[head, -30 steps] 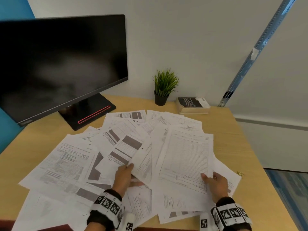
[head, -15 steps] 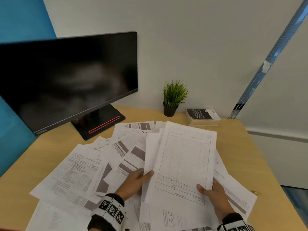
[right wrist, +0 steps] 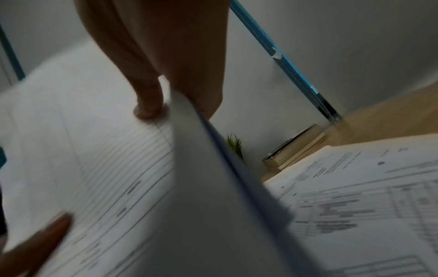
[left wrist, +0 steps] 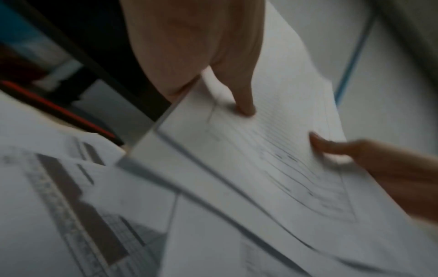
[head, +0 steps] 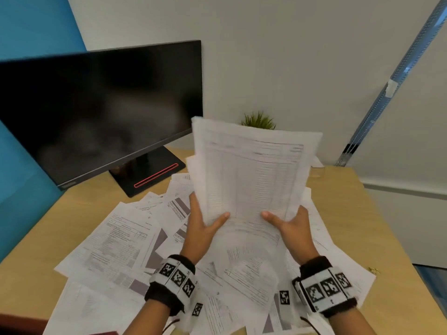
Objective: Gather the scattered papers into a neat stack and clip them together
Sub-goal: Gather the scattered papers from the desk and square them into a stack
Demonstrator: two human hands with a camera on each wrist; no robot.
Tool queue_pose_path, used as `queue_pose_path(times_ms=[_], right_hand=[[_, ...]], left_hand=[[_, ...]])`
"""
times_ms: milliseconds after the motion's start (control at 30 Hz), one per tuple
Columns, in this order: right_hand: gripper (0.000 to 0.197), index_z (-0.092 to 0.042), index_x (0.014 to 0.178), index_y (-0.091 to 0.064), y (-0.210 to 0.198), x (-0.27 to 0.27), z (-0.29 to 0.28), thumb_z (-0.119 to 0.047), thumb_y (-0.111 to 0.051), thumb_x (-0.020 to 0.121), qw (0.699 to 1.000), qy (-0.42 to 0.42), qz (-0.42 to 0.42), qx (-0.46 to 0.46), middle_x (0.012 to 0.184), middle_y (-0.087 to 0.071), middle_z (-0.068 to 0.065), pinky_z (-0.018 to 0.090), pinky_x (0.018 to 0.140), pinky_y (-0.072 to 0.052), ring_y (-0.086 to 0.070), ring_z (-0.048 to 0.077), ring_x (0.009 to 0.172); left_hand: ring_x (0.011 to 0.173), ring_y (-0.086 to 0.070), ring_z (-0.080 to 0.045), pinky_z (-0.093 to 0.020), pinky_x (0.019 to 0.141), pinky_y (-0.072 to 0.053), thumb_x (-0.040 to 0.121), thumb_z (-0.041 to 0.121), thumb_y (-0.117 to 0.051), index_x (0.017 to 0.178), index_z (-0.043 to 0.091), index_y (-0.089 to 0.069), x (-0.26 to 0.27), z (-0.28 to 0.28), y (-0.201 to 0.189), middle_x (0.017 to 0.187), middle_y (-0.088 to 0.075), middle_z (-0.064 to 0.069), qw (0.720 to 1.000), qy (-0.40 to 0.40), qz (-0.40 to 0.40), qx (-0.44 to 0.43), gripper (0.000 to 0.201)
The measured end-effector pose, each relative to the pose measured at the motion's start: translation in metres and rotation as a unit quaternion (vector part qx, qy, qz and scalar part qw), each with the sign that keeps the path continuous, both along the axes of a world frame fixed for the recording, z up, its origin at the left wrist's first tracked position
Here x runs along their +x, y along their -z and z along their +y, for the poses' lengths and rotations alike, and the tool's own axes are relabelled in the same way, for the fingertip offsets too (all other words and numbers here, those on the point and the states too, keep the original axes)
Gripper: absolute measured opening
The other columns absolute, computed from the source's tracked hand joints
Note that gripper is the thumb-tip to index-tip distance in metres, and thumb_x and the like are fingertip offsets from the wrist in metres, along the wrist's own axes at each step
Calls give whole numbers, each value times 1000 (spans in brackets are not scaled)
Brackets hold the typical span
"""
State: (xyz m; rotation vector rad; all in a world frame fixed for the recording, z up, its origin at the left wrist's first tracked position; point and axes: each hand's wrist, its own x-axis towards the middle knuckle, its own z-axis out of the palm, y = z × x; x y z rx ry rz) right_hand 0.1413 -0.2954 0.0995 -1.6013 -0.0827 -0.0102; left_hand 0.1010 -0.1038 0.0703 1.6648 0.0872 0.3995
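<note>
Both hands hold a small bundle of printed sheets (head: 251,172) tilted up above the desk. My left hand (head: 205,223) grips its lower left edge, thumb on the front and fingers behind. My right hand (head: 287,222) pinches the lower right edge the same way. The left wrist view shows the bundle (left wrist: 272,142) with my left hand (left wrist: 232,90) on it. In the right wrist view my right hand (right wrist: 166,105) clamps the bundle (right wrist: 99,150). Many scattered papers (head: 116,238) still cover the desk around and under my hands. A small gold clip (head: 373,270) lies near the right edge.
A black monitor (head: 101,112) on its stand (head: 150,175) fills the back left. A potted plant (head: 258,120) and a book (right wrist: 294,150) sit at the back, partly hidden by the raised sheets. The wooden desk (head: 343,213) ends at the right edge.
The bundle has been lifted off the desk and tilted upright. My left hand moved from beside the sheets to grip their left edge. The head view has shifted closer.
</note>
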Motion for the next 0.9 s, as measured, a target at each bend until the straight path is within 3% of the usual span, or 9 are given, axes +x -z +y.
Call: queue_pose_path(times_ms=[167, 267, 400, 467, 600, 700, 733, 800, 900], right_hand=[[31, -27, 112, -59, -9, 16, 17, -39, -34, 98, 997, -69, 14, 22, 102, -71, -9, 18, 81, -54, -67, 1, 95], [55, -18, 115, -55, 21, 32, 15, -61, -34, 88, 976, -133, 82, -153, 109, -66, 6, 37, 89, -50, -62, 19, 96], [110, -15, 137, -31, 88, 35, 20, -68, -74, 51, 801, -212, 139, -543, 140, -35, 7, 53, 105, -34, -33, 29, 129], [130, -17, 139, -25, 103, 32, 28, -74, -74, 34, 775, -194, 120, -590, 141, -30, 5, 58, 106, -28, -25, 29, 132], [134, -15, 140, -18, 109, 37, 38, -70, -79, 34, 765, -148, 133, -613, 142, -27, 9, 59, 104, -26, -24, 31, 133], [134, -14, 143, -14, 106, 46, 37, -59, -85, 39, 786, -132, 177, -577, 148, -21, 12, 54, 108, -29, -28, 32, 135], [125, -15, 141, -21, 106, 48, 36, -56, -86, 42, 801, -128, 183, -556, 146, -30, 10, 52, 108, -31, -35, 30, 132], [95, -19, 132, -41, 106, 48, 33, -50, -84, 53, 829, -114, 156, -525, 134, -49, 4, 48, 106, -32, -47, 25, 124], [60, -17, 120, -58, 110, 40, 25, -43, -76, 69, 875, -69, 118, -464, 118, -61, 0, 44, 104, -27, -53, 25, 117]], left_hand=[[97, -64, 4, -11, 75, -53, 80, 19, -70, 121, 25, -53, -26, 41, 6, 113, -65, 12, 993, -104, 47, 0, 45], [98, -60, -10, -21, 86, -44, 81, 16, -69, 126, 15, -49, -66, 75, 15, 118, -62, -2, 975, -207, 85, -6, 49], [110, -56, -28, -39, 102, -37, 74, 32, -75, 125, 7, -51, -116, 114, 34, 124, -60, -18, 934, -320, 158, -31, 61], [111, -56, -33, -43, 105, -35, 76, 29, -74, 120, -2, -54, -133, 124, 38, 120, -61, -22, 917, -349, 190, -47, 57], [107, -60, -38, -29, 96, -43, 81, 19, -69, 99, 1, -60, -149, 119, 26, 112, -62, -29, 901, -383, 189, -72, 27], [77, -68, 3, 4, 63, -37, 83, 19, -66, 86, -1, -54, -146, 107, 12, 113, -56, -34, 892, -397, 198, -88, 24], [76, -67, 3, 0, 68, -39, 84, 19, -66, 98, -7, -54, -145, 108, 13, 115, -57, -32, 895, -394, 188, -94, 32], [87, -64, -28, -22, 79, -42, 83, 22, -67, 110, -7, -54, -143, 113, 21, 97, -61, -21, 904, -377, 177, -101, 42], [55, -51, -14, -14, 56, -40, 82, 30, -68, 96, -9, -54, -138, 126, 36, 76, -54, -15, 906, -370, 174, -108, 43]])
